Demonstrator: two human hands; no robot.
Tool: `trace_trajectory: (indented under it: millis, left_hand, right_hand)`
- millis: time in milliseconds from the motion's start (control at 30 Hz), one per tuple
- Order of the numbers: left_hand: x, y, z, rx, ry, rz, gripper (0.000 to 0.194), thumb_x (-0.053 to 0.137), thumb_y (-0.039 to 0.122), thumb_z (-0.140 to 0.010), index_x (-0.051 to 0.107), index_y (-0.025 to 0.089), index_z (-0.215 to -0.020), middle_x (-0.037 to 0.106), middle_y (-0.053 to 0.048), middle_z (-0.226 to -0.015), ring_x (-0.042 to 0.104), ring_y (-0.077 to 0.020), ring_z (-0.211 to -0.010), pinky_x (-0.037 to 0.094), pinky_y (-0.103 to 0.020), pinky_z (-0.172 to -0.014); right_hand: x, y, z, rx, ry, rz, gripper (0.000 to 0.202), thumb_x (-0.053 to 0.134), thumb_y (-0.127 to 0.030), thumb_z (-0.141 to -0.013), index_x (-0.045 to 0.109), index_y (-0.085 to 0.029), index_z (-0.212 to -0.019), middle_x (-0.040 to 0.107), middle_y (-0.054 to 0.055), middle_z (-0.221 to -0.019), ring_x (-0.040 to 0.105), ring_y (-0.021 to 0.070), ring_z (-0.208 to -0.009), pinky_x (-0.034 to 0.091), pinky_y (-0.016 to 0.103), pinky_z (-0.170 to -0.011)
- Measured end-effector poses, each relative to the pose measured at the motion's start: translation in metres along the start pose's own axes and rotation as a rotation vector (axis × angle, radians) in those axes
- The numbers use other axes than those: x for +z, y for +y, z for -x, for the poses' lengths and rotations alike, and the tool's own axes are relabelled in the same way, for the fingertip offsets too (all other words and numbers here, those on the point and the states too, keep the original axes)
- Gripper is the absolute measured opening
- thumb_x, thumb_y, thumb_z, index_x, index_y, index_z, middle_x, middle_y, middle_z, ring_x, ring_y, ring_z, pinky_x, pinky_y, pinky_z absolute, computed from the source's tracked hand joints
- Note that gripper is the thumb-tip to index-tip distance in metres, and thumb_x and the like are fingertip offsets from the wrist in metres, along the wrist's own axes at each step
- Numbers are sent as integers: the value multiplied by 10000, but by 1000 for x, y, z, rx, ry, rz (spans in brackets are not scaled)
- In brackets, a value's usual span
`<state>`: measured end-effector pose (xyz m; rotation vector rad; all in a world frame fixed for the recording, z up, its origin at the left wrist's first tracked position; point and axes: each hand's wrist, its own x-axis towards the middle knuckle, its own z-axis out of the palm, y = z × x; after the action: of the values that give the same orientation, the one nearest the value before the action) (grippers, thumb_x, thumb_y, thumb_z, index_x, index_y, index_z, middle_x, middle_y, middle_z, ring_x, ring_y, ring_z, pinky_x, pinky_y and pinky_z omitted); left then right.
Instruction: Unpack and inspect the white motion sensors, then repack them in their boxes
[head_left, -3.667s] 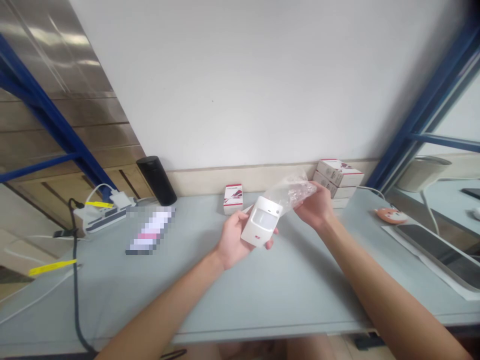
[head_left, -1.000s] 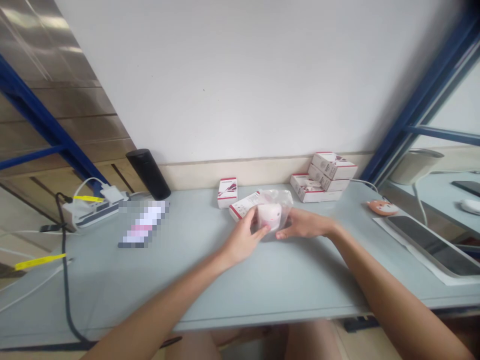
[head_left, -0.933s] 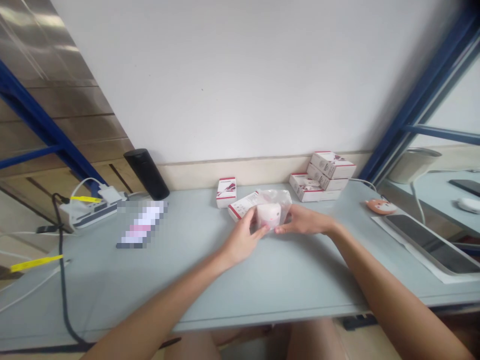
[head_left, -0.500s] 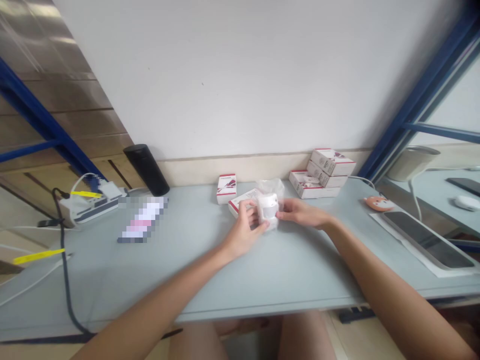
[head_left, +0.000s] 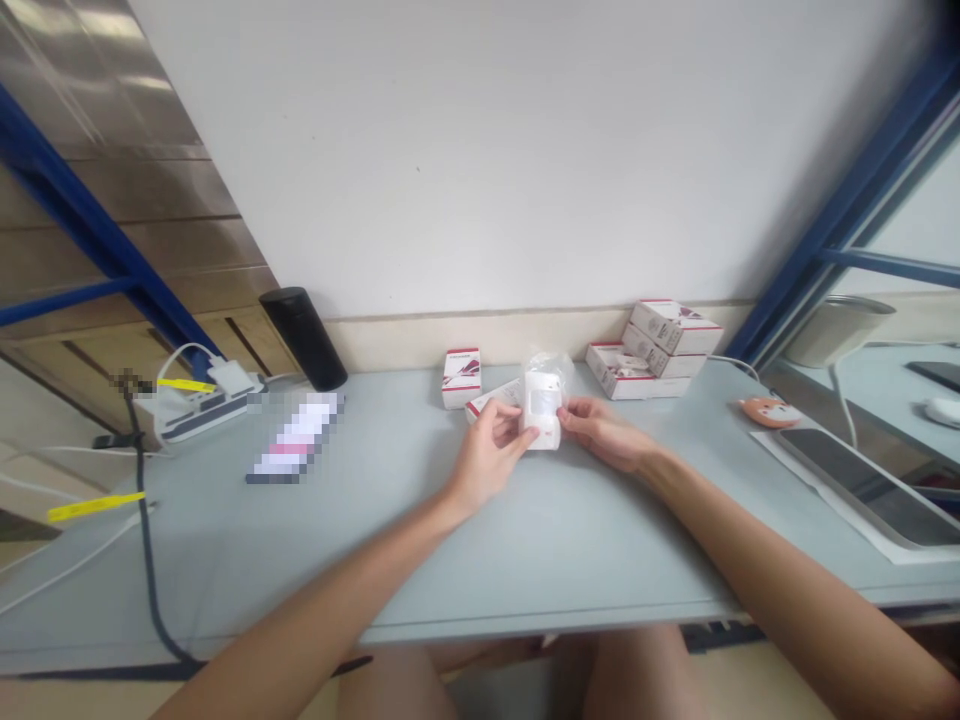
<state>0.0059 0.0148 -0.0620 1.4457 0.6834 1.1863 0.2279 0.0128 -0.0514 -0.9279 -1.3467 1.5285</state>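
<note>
A white motion sensor (head_left: 543, 400) stands upright between my hands above the desk, its window facing me. Clear plastic bag film (head_left: 556, 364) shows behind and above it; whether the lower part is still inside I cannot tell. My left hand (head_left: 489, 448) pinches the sensor's left lower side, thumb on the front. With thumb and fingertips, my right hand (head_left: 604, 432) grips its right edge. Behind my left hand a red-and-white box (head_left: 491, 399) lies flat, partly hidden. Another small box (head_left: 461, 378) stands just beyond it.
Stacked white boxes (head_left: 671, 345) sit at the back right, an open one (head_left: 619, 372) beside them. A black cylinder (head_left: 304, 340), a power strip (head_left: 214, 408) with cables and a pixelated item (head_left: 296, 440) occupy the left. On the right are an orange animal-shaped object (head_left: 769, 411) and a dark slab (head_left: 862, 485).
The sensor's front now shows more plainly, with the film gathered behind its top. My right fingers have shifted slightly along its edge. The whole view has moved a little.
</note>
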Motion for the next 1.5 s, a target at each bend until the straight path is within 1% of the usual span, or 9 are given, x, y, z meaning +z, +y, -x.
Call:
trace_trajectory:
  millis: [300,400,533,667,733,967,1100,1267,1500]
  left_hand:
    - [3,3,7,-17,17,-62,386,819,445,-878,516,208,-915,797,-74,-1036,782,-237,-1070,610,-343,-933]
    - [3,5,9,-31,2,-53,347,788,433,-914,530,210,-977,788,-84,-1078,774,-232,-1075,606,-343,-932]
    - [0,14,11,-43,-41,-86,357,752,421,-952,548,223,-1168,741,-100,-1236,744,-217,-1133,589,-342,-973]
    - [-1,22,14,-45,-61,-191,275,704,433,-986,581,230,-1125,730,-67,-1182,726,-197,-1099,567,-321,-978]
    - [0,27,16,-56,-61,-227,244,651,435,-1019,601,239,-1157,729,-57,-1179,713,-203,-1123,553,-325,-996]
    - [4,33,24,-109,-49,-417,442,620,450,-1033,552,315,-1448,651,-51,-1458,604,-261,-1362,484,-398,-1143]
    - [4,28,27,-53,-25,-469,477,601,415,-1045,530,296,-1501,626,-63,-1516,574,-276,-1426,457,-424,-1203]
    - [4,32,24,-12,-48,-500,466,580,380,-1053,535,288,-1508,621,-54,-1537,584,-262,-1434,485,-376,-1189]
    - [6,35,20,-53,-56,-552,492,561,347,-1055,519,292,-1542,618,-32,-1546,591,-234,-1431,461,-336,-1217]
  right_hand:
    - [6,4,4,40,-8,-85,416,832,-519,-866,806,-173,-1095,810,90,-1001,742,233,-956,545,375,-970]
    - [3,4,5,78,-14,-113,378,830,-490,-876,804,-183,-1095,809,92,-1019,743,246,-984,554,379,-961]
    - [3,1,7,117,-7,-180,354,773,-500,-929,804,-188,-1093,803,100,-1034,743,249,-997,556,389,-971]
    - [4,-1,9,142,-31,-207,368,749,-505,-949,798,-180,-1114,799,109,-1046,741,253,-1022,553,399,-989]
    - [5,-2,9,149,-18,-215,377,758,-507,-940,794,-178,-1121,798,110,-1040,743,258,-1021,556,404,-985]
    - [9,-2,11,167,51,-241,386,794,-521,-901,789,-183,-1086,795,109,-1030,740,261,-1008,570,390,-943]
    - [15,-2,10,157,54,-243,437,848,-536,-842,784,-170,-1071,788,109,-1025,733,252,-993,563,378,-943]
    - [16,-2,7,131,45,-232,399,871,-494,-829,782,-172,-1048,786,96,-1022,730,225,-940,550,370,-948]
    - [15,-2,5,98,30,-221,395,836,-530,-854,778,-173,-1013,788,101,-994,734,250,-960,559,411,-961]
